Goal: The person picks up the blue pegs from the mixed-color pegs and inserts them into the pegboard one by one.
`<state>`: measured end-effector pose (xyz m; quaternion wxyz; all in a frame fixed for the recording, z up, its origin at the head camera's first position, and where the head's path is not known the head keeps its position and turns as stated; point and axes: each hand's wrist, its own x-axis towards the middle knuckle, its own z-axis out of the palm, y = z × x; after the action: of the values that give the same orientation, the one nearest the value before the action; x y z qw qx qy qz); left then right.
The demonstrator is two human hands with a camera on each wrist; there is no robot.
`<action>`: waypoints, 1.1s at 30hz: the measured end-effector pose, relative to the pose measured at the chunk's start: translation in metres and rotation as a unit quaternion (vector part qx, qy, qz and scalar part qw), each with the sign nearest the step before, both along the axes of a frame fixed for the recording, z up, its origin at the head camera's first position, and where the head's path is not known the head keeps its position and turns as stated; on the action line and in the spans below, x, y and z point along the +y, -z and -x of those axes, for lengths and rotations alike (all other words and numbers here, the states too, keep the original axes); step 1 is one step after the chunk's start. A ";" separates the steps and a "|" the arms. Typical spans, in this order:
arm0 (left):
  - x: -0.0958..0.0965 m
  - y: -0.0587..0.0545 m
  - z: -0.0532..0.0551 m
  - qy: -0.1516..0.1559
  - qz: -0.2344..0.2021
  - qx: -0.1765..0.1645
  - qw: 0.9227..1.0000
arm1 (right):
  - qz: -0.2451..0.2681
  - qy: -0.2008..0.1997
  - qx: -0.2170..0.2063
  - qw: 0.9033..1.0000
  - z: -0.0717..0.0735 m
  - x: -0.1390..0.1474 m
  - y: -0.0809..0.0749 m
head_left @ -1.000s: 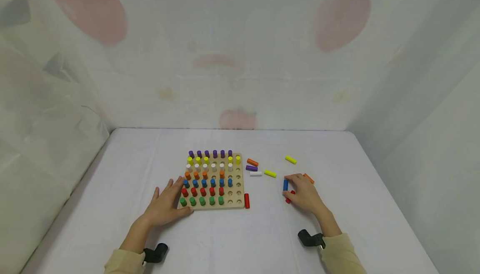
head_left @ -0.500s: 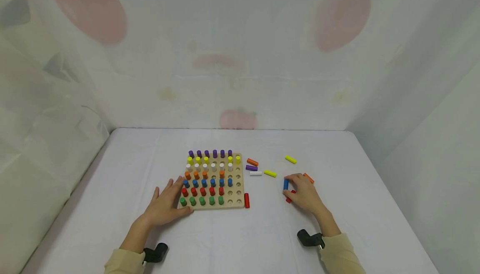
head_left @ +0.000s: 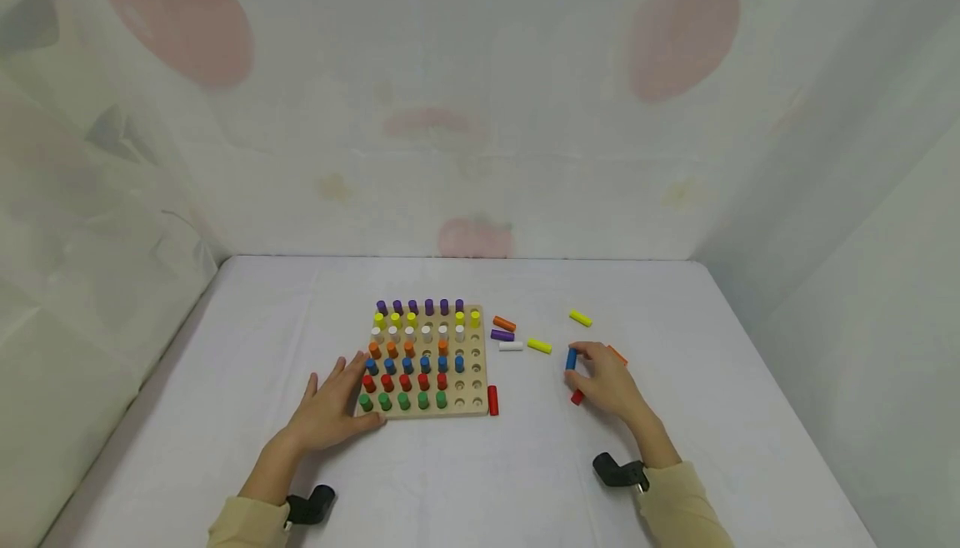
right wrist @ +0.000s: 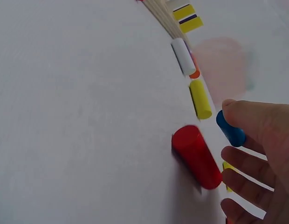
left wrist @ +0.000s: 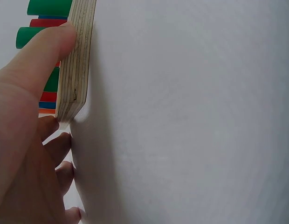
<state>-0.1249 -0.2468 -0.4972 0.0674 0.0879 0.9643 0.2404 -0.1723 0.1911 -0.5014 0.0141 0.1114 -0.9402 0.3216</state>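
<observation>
My left hand (head_left: pixel 328 415) rests at the near left corner of a wooden pegboard (head_left: pixel 468 394), fingers extended along its left side. In the left wrist view the thumb (left wrist: pixel 60 39) touches the board's layered edge (left wrist: pixel 72 88). Coloured pegs stand upright in rows on the board, with bare holes mostly at the right. Between thumb and forefinger, my right hand (head_left: pixel 611 381) pinches a blue peg (head_left: pixel 572 357), also visible in the right wrist view. A red peg (right wrist: pixel 196 156) lies on the cloth close by, partly hidden by that hand in the head view.
Right of the board lie loose orange (head_left: pixel 504 323), purple (head_left: pixel 502 336), white (head_left: pixel 511 346) and yellow (head_left: pixel 539 346) pegs. Another yellow peg (head_left: pixel 581 318) is farther back. An orange peg (head_left: pixel 617 355) shows behind the right hand. A red peg (head_left: pixel 492 401) lies along the board's right edge.
My right hand has risen slightly with the blue peg, moving off the red peg a little. The left hand and the pegboard stay where they were.
</observation>
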 end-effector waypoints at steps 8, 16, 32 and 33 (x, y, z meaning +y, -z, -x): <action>0.001 -0.003 -0.001 -0.002 -0.001 -0.002 1.000 | 0.040 -0.010 0.030 0.999 0.005 -0.010 -0.007; 0.001 -0.003 0.000 0.001 -0.002 0.007 1.000 | 0.070 -0.002 0.027 0.997 0.007 -0.021 -0.012; 0.001 -0.001 -0.001 -0.001 -0.005 0.009 1.000 | 0.128 0.000 -0.001 0.992 0.007 -0.040 -0.012; 0.001 -0.001 -0.001 -0.001 -0.005 0.010 1.000 | 0.131 0.002 -0.003 0.991 0.007 -0.041 -0.013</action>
<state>-0.1238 -0.2455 -0.4957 0.0576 0.0900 0.9639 0.2441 -0.1790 0.1499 -0.4887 0.0258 0.1060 -0.8903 0.4421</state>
